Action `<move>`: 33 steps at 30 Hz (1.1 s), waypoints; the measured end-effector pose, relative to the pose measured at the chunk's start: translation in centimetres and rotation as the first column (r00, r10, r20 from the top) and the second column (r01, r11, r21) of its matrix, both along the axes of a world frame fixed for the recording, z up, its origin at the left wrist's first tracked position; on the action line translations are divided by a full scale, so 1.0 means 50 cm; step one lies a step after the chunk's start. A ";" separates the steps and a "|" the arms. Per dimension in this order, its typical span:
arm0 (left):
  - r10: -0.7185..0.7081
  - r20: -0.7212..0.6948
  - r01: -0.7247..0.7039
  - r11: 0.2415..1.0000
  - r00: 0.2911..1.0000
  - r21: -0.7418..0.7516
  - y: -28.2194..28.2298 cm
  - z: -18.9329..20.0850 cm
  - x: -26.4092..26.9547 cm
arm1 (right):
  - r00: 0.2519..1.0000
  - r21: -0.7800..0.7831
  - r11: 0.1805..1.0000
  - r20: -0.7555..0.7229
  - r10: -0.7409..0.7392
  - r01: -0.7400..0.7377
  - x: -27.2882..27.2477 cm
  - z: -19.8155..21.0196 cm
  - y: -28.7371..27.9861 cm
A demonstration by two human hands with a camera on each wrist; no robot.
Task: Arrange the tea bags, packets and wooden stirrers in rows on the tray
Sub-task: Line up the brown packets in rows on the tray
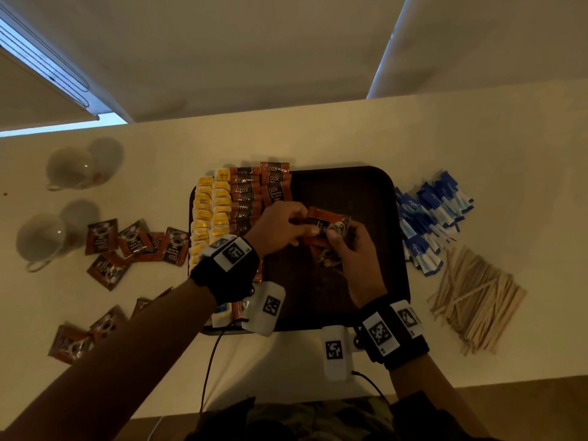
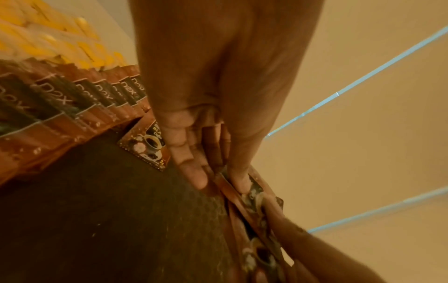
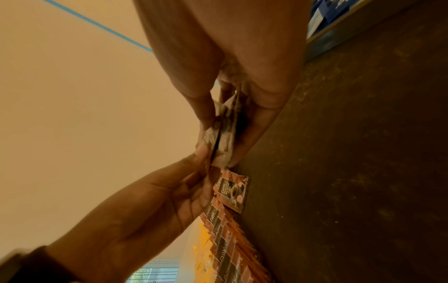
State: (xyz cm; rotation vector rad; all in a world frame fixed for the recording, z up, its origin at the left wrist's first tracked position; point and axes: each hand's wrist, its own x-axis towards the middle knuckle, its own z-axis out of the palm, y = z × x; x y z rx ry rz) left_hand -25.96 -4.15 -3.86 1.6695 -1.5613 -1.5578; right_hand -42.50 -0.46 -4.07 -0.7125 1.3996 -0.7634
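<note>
Both hands meet over the middle of the dark tray point(image 1: 375, 186). My right hand point(image 1: 343, 243) grips a small stack of brown coffee packets point(image 1: 327, 222); my left hand point(image 1: 305, 224) pinches the stack's top edge. In the left wrist view the left hand point(image 2: 218, 172) has thumb and fingers closed on the packets point(image 2: 254, 195). In the right wrist view the right hand point(image 3: 218, 124) clamps the stack point(image 3: 223, 134) edge-on. Yellow tea bags point(image 1: 210, 214) fill two columns at the tray's left. Beside them are overlapping coffee packets point(image 1: 245, 198) and a shorter column point(image 1: 275, 183).
Loose coffee packets point(image 1: 133, 243) lie on the table left of the tray, more near my left forearm. Two white cups point(image 1: 70, 168) stand at the far left. Blue packets point(image 1: 429, 218) and a heap of wooden stirrers point(image 1: 474, 300) lie right of the tray.
</note>
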 end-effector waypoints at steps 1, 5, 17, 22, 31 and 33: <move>0.021 -0.021 -0.021 1.000 1.000 0.003 0.000 -0.001 0.005 | 1.000 -0.001 1.000 0.003 0.006 -0.006 -0.002 -0.001 0.002; 0.077 -0.011 -0.078 0.995 0.997 -0.059 0.001 0.005 0.034 | 0.998 0.023 1.000 0.067 0.011 -0.013 -0.012 -0.002 0.007; -0.190 0.634 0.350 0.927 0.750 -0.137 -0.097 -0.010 0.099 | 0.996 0.114 0.989 0.014 -0.092 0.090 -0.032 -0.009 0.009; -0.205 0.726 0.413 0.903 0.657 -0.119 -0.121 -0.018 0.085 | 0.997 0.084 0.993 -0.034 -0.076 0.078 -0.032 -0.013 0.008; -0.094 0.777 0.436 0.866 0.623 -0.246 -0.113 -0.027 0.076 | 0.996 0.115 0.990 -0.031 -0.082 0.085 -0.031 -0.029 0.004; -0.191 0.746 0.505 0.835 0.638 -0.218 -0.101 -0.032 0.061 | 0.997 0.114 0.990 -0.025 -0.078 0.080 -0.031 -0.028 0.001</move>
